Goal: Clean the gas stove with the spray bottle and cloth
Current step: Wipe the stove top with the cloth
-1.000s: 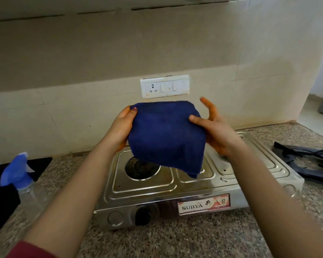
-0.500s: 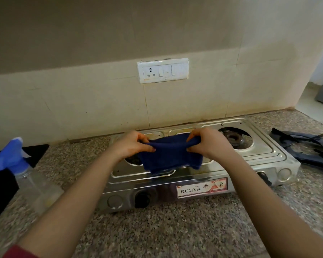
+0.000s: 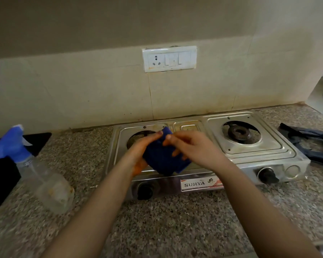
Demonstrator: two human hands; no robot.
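The gas stove [image 3: 280,155] is shiny pressed steel, the cloth [image 3: 162,161] fuzzy and matt, the spray bottle [image 3: 50,187] clear plastic — all on a speckled, polished stone countertop [image 3: 175,220].

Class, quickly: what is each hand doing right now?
Left hand: holding the blue cloth.
Right hand: also holding the blue cloth.

In the middle of the frame, the left hand [image 3: 141,148] and right hand [image 3: 195,150] hold a folded blue cloth [image 3: 163,161] over the left side of the gas stove [image 3: 250,154]. At the left edge, a spray bottle [image 3: 36,170] stands on the speckled worktop [image 3: 175,220].
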